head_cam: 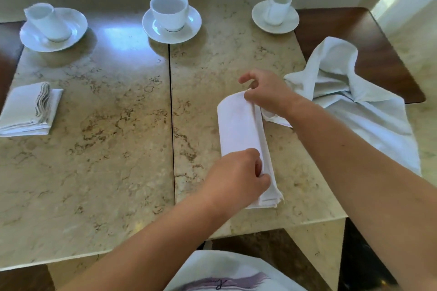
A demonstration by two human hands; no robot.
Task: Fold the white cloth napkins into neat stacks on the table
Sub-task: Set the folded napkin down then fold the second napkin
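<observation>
Head cam: your left hand (238, 172) is pinching the near end of the long white folded cloth napkin (241, 134), thumb on the right edge, fingers curled over the top. Your right hand (267, 92) pinches the far end of the same napkin w/ thumb and fingertips; index finger lifted clear. Napkin lies flat on the beige marble tabletop (106, 149), right of the centre seam, long axis running away from you, slightly angled. Loose crumpled white cloth (343, 92) sits just beside it on the right, draped over the table edge. Finished stack of folded white napkins (28, 111) at far left, well apart. Three white cups on saucers along the far side: left (47, 21), middle (169, 10), right (279, 8).
</observation>
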